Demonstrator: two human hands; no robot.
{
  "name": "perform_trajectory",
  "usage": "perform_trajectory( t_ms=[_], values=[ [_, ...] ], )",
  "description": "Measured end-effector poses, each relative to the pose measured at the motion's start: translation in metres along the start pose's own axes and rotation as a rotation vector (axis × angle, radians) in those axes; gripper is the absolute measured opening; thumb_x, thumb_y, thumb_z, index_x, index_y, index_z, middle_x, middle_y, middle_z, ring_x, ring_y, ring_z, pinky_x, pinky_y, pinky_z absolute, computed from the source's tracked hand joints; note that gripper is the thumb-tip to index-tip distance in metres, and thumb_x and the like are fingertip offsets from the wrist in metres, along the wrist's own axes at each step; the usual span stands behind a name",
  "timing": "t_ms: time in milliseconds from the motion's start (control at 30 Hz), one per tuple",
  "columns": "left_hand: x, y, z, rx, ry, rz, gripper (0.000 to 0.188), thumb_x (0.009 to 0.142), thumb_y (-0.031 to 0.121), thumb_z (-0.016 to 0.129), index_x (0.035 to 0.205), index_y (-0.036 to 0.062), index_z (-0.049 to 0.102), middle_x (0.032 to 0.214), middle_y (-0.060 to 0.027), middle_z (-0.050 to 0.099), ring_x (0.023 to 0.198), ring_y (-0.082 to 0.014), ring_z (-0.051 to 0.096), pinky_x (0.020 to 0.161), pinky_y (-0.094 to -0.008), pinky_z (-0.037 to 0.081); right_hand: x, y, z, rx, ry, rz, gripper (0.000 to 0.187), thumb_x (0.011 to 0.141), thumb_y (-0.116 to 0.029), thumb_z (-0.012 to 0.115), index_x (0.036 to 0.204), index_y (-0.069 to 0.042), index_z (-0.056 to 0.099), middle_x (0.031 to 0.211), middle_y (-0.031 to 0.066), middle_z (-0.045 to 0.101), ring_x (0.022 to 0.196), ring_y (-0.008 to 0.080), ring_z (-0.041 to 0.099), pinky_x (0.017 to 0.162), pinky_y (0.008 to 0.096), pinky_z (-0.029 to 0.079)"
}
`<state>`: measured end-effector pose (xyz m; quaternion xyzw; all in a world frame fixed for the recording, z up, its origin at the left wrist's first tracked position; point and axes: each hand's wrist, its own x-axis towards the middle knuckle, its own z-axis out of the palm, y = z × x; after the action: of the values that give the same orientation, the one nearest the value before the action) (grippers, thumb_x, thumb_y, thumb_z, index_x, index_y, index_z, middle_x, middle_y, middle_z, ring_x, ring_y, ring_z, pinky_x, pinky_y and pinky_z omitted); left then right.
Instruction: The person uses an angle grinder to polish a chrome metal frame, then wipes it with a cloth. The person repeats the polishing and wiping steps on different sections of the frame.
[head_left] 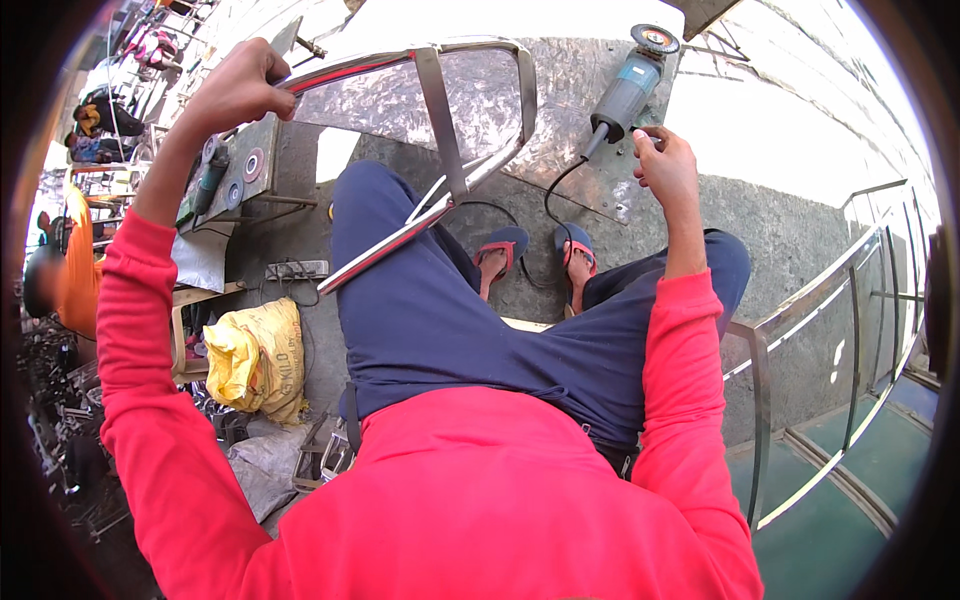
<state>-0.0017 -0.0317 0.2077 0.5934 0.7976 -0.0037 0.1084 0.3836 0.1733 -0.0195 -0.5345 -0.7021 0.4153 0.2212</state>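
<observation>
My left hand is closed round one end of a shiny bent metal tube frame. The frame has a flat crossbar, and its other end slants down over my left thigh. Beyond my right knee, an angle grinder lies on a worn metal sheet, its disc at the far end and its cord running back toward my feet. My right hand is beside the grinder's rear end, fingers curled in a pinch. Whatever may be between those fingers is too small to make out.
A low table at the left holds a second grinder and loose discs. A yellow sack and a power strip are on the floor at my left. Metal framework stands at my right. Another person in orange is at far left.
</observation>
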Motion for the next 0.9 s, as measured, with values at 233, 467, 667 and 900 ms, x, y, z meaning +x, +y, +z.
perform_trajectory(
  t_ms=[233,467,667,900],
  values=[
    [0.056,-0.048,0.030,-0.058,-0.045,-0.054,0.023,0.062,0.013,0.070,0.054,-0.0036,0.056,0.046,-0.0027,0.046,0.039,-0.0103,0.047,0.037,-0.0288,0.035,0.003,0.003,-0.014,0.052,-0.006,0.073,0.037,0.095,-0.028,0.060,0.117,0.001,0.066,0.086,0.0106,0.069,0.060,0.0137,0.063,0.053,0.0284,0.053],
    [0.048,-0.053,0.042,0.016,0.005,-0.056,0.030,0.069,0.018,0.072,0.062,-0.0080,0.057,0.050,-0.0085,0.048,0.045,-0.0161,0.048,0.047,-0.0331,0.041,0.004,0.002,-0.008,0.062,0.002,0.066,0.034,0.094,-0.027,0.060,0.111,0.002,0.068,0.070,0.0088,0.065,0.054,0.0133,0.061,0.051,0.0296,0.049],
    [0.014,0.007,0.025,0.255,0.060,-0.002,0.034,0.075,0.024,0.074,0.076,-0.0082,0.064,0.058,-0.0211,0.052,0.055,-0.0324,0.055,0.058,-0.0407,0.044,0.003,-0.002,0.000,0.059,0.009,0.032,0.032,0.093,-0.026,0.060,0.106,0.002,0.070,0.061,0.0098,0.064,0.052,0.0152,0.060,0.054,0.0321,0.048],
    [0.009,0.012,0.037,0.237,0.230,-0.044,0.031,0.075,0.023,0.077,0.083,-0.0053,0.069,0.072,-0.0227,0.064,0.074,-0.0375,0.065,0.068,-0.0442,0.049,0.003,-0.003,0.002,0.070,-0.001,0.065,0.031,0.093,-0.025,0.060,0.104,0.002,0.069,0.062,0.0087,0.064,0.054,0.0150,0.061,0.056,0.0322,0.047]
  ],
)
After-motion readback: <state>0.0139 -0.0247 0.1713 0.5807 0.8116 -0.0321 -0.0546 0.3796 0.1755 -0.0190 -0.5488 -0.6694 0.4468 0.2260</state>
